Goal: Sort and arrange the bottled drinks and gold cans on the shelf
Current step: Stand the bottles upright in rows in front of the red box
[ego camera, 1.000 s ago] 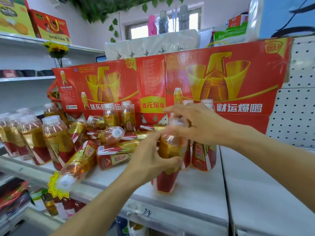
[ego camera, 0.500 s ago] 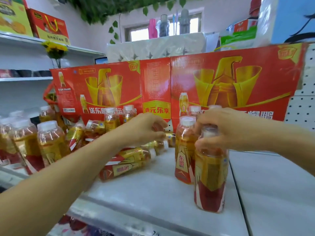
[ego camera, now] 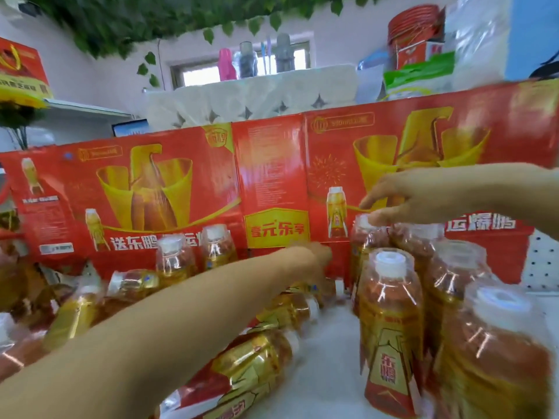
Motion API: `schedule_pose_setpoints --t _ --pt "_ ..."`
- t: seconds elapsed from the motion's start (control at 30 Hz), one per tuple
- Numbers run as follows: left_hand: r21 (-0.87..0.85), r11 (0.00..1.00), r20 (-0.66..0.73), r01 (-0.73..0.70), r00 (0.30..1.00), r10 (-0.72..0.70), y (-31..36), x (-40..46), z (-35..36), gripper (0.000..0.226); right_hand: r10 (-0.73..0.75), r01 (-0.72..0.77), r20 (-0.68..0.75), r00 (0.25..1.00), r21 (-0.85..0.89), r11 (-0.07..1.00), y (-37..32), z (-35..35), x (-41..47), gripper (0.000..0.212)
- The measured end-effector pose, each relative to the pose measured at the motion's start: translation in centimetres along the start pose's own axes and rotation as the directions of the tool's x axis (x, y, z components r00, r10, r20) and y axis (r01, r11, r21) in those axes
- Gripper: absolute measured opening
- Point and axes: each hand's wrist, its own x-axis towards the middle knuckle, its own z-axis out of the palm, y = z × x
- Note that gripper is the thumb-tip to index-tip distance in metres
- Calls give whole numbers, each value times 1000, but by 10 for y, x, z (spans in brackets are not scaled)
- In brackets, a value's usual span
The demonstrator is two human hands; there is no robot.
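Several gold-and-red bottled drinks with white caps stand upright at the right, the nearest ones being a front bottle (ego camera: pixel 390 313) and a blurred one (ego camera: pixel 502 352). My right hand (ego camera: pixel 393 201) hovers with loose fingers over the cap of a back bottle (ego camera: pixel 366 237), its fingertips touching the cap. My left hand (ego camera: pixel 314 258) is stretched to the back of the shelf, just above a lying bottle (ego camera: pixel 290 309); its fingers are blurred and hidden. Another bottle (ego camera: pixel 254 367) lies on its side under my left forearm. Two bottles (ego camera: pixel 174 258) stand at the back left.
A red cardboard display panel (ego camera: pixel 181 192) runs along the back of the white shelf (ego camera: pixel 329 364). More bottles lie jumbled at the left (ego camera: pixel 75 316). White pegboard (ego camera: pixel 541 261) shows at the right. Tissue packs (ego camera: pixel 251 95) sit above the panel.
The view has moved closer and lower. My right hand let go of the front bottle and moved back over a rear bottle's cap. My left hand reached further toward the back.
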Motion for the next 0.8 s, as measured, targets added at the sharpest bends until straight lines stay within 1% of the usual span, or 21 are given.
schedule_pose_setpoints --t 0.03,0.07,0.13,0.23,0.3,0.37,0.4,0.47,0.5,0.57,0.63,0.7,0.8 --pt "57 998 23 -4 1000 3 3 9 9 60 11 -10 33 999 -10 1000 5 8 10 45" --pt "99 994 17 -34 999 33 8 16 15 61 20 -19 69 997 -14 1000 7 13 16 47" --pt "179 982 -36 -57 997 65 9 25 18 60 12 -11 95 995 -15 1000 6 22 26 47" --pt "299 950 -112 -92 985 131 12 27 21 43 -2 2 52 999 -11 1000 10 28 42 37" --pt "322 940 -108 -115 982 157 14 25 20 39 -15 16 21 1000 -20 1000 15 30 47 36" --pt "285 951 -109 -117 982 154 10 22 15 38 -22 23 4 1000 -33 999 18 30 47 40" --pt "244 965 -115 -92 986 123 6 20 11 40 -24 24 1 1000 -35 999 19 30 46 41" --pt "148 989 -165 4 986 21 -7 16 -2 44 -28 28 -3 1000 -18 999 22 30 47 40" --pt "63 997 -184 49 982 -37 -15 12 -9 47 -25 25 -4 1000 -13 1000 23 29 46 40" --pt "-185 978 -181 100 974 -134 -30 6 -20 47 -11 11 -11 1000 -5 1000 23 30 46 38" --pt "-453 888 -192 80 964 -185 -38 -1 -23 45 -11 11 -19 1000 -9 1000 22 31 47 37" --pt "-661 749 -211 34 950 -230 -39 -6 -18 41 -5 5 -18 1000 -8 1000 21 32 45 38" --pt "-827 562 -205 -22 942 -264 -35 -4 -10 36 2 -2 -16 1000 17 1000 20 34 40 40"
